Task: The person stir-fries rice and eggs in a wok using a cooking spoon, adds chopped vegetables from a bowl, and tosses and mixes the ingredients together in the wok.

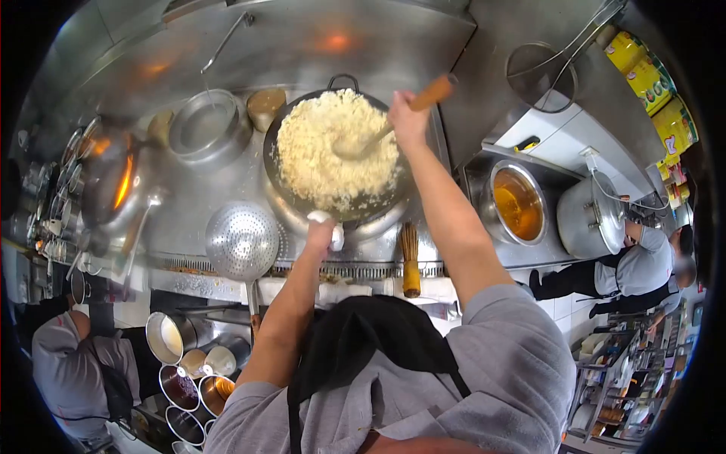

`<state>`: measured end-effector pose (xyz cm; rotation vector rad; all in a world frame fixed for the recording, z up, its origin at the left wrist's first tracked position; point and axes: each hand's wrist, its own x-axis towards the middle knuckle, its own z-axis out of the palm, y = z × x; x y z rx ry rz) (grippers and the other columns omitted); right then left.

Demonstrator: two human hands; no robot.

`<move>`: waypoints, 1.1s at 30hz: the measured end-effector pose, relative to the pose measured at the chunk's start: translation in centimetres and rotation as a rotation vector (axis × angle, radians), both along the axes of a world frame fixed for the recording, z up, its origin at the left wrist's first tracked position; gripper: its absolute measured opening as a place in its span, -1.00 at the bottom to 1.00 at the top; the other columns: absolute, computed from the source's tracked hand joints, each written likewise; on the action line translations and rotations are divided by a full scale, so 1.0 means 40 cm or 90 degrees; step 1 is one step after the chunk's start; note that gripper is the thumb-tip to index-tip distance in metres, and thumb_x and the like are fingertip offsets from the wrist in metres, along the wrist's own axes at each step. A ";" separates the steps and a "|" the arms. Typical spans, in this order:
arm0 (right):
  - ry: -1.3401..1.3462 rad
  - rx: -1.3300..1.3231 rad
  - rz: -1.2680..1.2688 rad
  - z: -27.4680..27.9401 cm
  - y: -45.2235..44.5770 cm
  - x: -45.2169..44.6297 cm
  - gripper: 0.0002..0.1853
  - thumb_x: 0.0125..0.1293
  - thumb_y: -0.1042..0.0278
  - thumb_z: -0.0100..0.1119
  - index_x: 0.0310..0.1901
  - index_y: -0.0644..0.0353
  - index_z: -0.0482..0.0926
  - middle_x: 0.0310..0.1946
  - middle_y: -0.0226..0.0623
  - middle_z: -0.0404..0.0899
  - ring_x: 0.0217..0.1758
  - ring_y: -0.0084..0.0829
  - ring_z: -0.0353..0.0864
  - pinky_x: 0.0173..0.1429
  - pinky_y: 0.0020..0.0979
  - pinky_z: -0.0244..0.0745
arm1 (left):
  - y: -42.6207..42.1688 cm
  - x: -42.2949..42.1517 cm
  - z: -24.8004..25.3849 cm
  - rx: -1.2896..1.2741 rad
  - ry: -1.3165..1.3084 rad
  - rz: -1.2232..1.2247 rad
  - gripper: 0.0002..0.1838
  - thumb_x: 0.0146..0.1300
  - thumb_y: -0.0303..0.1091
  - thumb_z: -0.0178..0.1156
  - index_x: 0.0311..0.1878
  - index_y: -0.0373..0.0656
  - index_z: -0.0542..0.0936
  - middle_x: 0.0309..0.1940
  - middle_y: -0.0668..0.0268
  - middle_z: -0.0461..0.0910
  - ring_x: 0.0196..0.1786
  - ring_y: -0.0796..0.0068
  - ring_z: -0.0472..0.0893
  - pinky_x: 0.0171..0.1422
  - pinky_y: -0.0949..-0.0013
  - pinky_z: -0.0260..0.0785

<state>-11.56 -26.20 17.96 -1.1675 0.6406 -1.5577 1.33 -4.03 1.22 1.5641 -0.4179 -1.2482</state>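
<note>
While pale-yellow, crumbly food is heaped in a dark wok on the steel tabletop, ladle is clasped by right grip, white cloth by left grip; co-workers are seen nearby.

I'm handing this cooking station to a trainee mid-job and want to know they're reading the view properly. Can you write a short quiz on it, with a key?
1. What does the right hand grip?
A) a wire-mesh strainer
B) a wooden-handled ladle
C) a kitchen knife

2. True or false: the left hand holds a white cloth at the near edge of the wok.

3. Fill in, from the person's own side: the brush lies to the ____ of the perforated skimmer.

Key: 1 B; 2 true; 3 right.
</note>
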 end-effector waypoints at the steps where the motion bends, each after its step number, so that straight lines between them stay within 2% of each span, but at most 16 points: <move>1: 0.059 -0.013 -0.038 0.069 -0.035 0.005 -0.70 0.24 0.35 0.21 -0.59 0.13 0.34 -0.78 -0.52 0.26 -0.77 -0.60 0.26 -0.68 -0.52 0.14 | -0.012 0.008 0.013 0.015 -0.029 -0.006 -0.67 0.10 -0.37 0.12 -0.12 -0.40 0.42 -0.35 0.14 0.53 -0.43 0.36 0.55 -0.45 0.25 0.38; 5: 0.011 -0.058 -0.010 0.282 0.038 -0.050 -0.73 0.23 0.34 0.24 -0.52 0.13 0.34 -0.77 -0.50 0.25 -0.77 -0.66 0.21 -0.67 -0.55 0.11 | -0.011 0.021 0.019 0.025 -0.014 -0.034 -0.61 0.10 -0.34 0.13 -0.06 -0.41 0.38 -0.34 0.11 0.54 -0.42 0.37 0.55 -0.46 0.25 0.38; 7: -0.035 -0.117 -0.072 0.218 0.044 -0.070 -0.72 0.25 0.40 0.18 -0.56 0.15 0.32 -0.77 -0.51 0.25 -0.77 -0.64 0.23 -0.67 -0.53 0.15 | -0.031 0.041 -0.130 -0.036 -0.066 -0.063 -0.61 0.10 -0.34 0.14 -0.07 -0.41 0.38 -0.34 0.12 0.53 -0.44 0.37 0.55 -0.49 0.26 0.37; 9: -0.010 -0.050 -0.164 0.002 -0.028 -0.036 -0.68 0.26 0.43 0.15 -0.62 0.16 0.29 -0.78 -0.48 0.27 -0.77 -0.61 0.26 -0.67 -0.50 0.18 | -0.009 0.019 0.024 0.044 -0.015 -0.032 -0.62 0.10 -0.34 0.14 -0.08 -0.39 0.37 -0.33 0.13 0.52 -0.46 0.36 0.54 -0.52 0.25 0.36; 10: -0.067 -0.023 -0.039 -0.015 -0.054 -0.035 -0.68 0.25 0.40 0.18 -0.62 0.15 0.31 -0.79 -0.47 0.29 -0.77 -0.61 0.26 -0.68 -0.51 0.16 | -0.010 0.020 0.023 0.043 -0.017 -0.032 -0.62 0.10 -0.34 0.14 -0.08 -0.39 0.37 -0.33 0.13 0.52 -0.46 0.36 0.54 -0.52 0.25 0.36; 13: 0.055 0.013 -0.005 0.164 -0.055 -0.029 -0.68 0.24 0.36 0.19 -0.61 0.13 0.32 -0.78 -0.50 0.27 -0.77 -0.63 0.24 -0.67 -0.53 0.13 | 0.006 0.017 0.009 0.056 -0.044 -0.065 -0.65 0.09 -0.34 0.14 -0.11 -0.37 0.40 -0.35 0.14 0.52 -0.46 0.37 0.54 -0.53 0.26 0.35; 15: 0.088 -0.047 0.057 0.313 0.000 -0.018 -0.77 0.25 0.35 0.20 -0.41 0.08 0.31 -0.72 -0.57 0.22 -0.76 -0.68 0.12 -0.67 -0.56 0.02 | -0.018 0.012 0.012 0.029 -0.016 0.011 -0.70 0.08 -0.34 0.15 -0.17 -0.32 0.43 -0.42 0.18 0.52 -0.50 0.37 0.54 -0.57 0.26 0.33; 16: 0.036 -0.133 0.082 0.315 0.028 -0.029 -0.66 0.25 0.33 0.19 -0.62 0.08 0.29 -0.78 -0.55 0.23 -0.76 -0.64 0.19 -0.65 -0.56 0.10 | -0.010 0.007 0.027 0.035 -0.014 0.020 -0.70 0.08 -0.34 0.15 -0.17 -0.32 0.43 -0.42 0.18 0.52 -0.50 0.37 0.54 -0.57 0.26 0.33; 18: -0.016 -0.138 0.000 0.172 0.046 -0.003 -0.67 0.26 0.34 0.17 -0.62 0.06 0.29 -0.77 -0.55 0.24 -0.73 -0.65 0.21 -0.61 -0.56 0.13 | -0.009 0.014 0.067 0.064 -0.006 -0.025 -0.71 0.05 -0.35 0.17 -0.19 -0.29 0.45 -0.46 0.20 0.51 -0.52 0.37 0.53 -0.57 0.25 0.33; 21: 0.117 -0.107 -0.035 -0.039 -0.028 0.094 -0.73 0.24 0.39 0.16 -0.57 0.12 0.34 -0.70 -0.51 0.33 -0.68 -0.61 0.27 -0.61 -0.52 0.15 | -0.015 0.023 0.022 0.071 -0.033 -0.059 -0.67 0.03 -0.35 0.17 -0.15 -0.31 0.44 -0.43 0.18 0.52 -0.48 0.34 0.55 -0.53 0.23 0.36; 25: 0.180 -0.072 0.116 0.285 -0.035 0.117 -0.66 0.21 0.29 0.23 -0.64 0.16 0.36 -0.76 -0.50 0.33 -0.73 -0.64 0.22 -0.62 -0.50 0.08 | -0.019 0.023 -0.007 0.059 -0.077 -0.035 -0.59 0.02 -0.34 0.18 -0.07 -0.38 0.42 -0.35 0.11 0.54 -0.42 0.26 0.58 -0.42 0.21 0.42; 28: 0.140 -0.208 0.131 0.233 0.065 0.071 -0.65 0.30 0.35 0.12 -0.61 0.07 0.26 -0.72 -0.51 0.30 -0.71 -0.67 0.22 -0.63 -0.57 0.08 | -0.021 0.018 0.001 0.059 -0.094 -0.011 -0.51 0.01 -0.34 0.18 -0.02 -0.45 0.39 -0.30 0.05 0.55 -0.37 0.20 0.58 -0.33 0.20 0.44; 29: 0.009 -0.244 0.122 0.113 0.064 0.095 -0.60 0.25 0.30 0.17 -0.67 0.10 0.25 -0.77 -0.50 0.29 -0.73 -0.68 0.18 -0.63 -0.54 0.03 | -0.016 0.014 0.034 0.071 -0.089 -0.001 -0.54 0.00 -0.33 0.18 -0.07 -0.49 0.42 -0.32 0.03 0.56 -0.35 0.20 0.59 -0.30 0.20 0.43; 30: 0.147 -0.370 -0.044 -0.019 0.031 0.117 -0.62 0.27 0.33 0.14 -0.66 0.09 0.24 -0.77 -0.50 0.28 -0.73 -0.68 0.19 -0.66 -0.53 0.05 | -0.014 0.017 0.015 0.072 -0.085 0.003 -0.54 0.00 -0.33 0.18 -0.07 -0.49 0.42 -0.32 0.03 0.56 -0.35 0.20 0.59 -0.30 0.20 0.43; 32: 0.070 -0.043 0.118 0.022 -0.025 0.147 -0.64 0.26 0.35 0.15 -0.66 0.10 0.28 -0.77 -0.50 0.28 -0.75 -0.66 0.21 -0.68 -0.51 0.09 | -0.020 0.032 -0.026 0.007 -0.128 -0.080 -0.60 0.00 -0.34 0.17 -0.16 -0.49 0.47 -0.35 0.03 0.57 -0.35 0.22 0.60 -0.30 0.21 0.42; 33: 0.151 -0.014 0.111 0.128 -0.042 0.152 -0.67 0.26 0.33 0.18 -0.63 0.13 0.34 -0.77 -0.52 0.29 -0.76 -0.65 0.23 -0.70 -0.51 0.13 | -0.024 0.038 -0.021 0.006 -0.129 -0.073 -0.60 0.00 -0.34 0.17 -0.16 -0.49 0.47 -0.35 0.03 0.57 -0.35 0.22 0.60 -0.30 0.21 0.42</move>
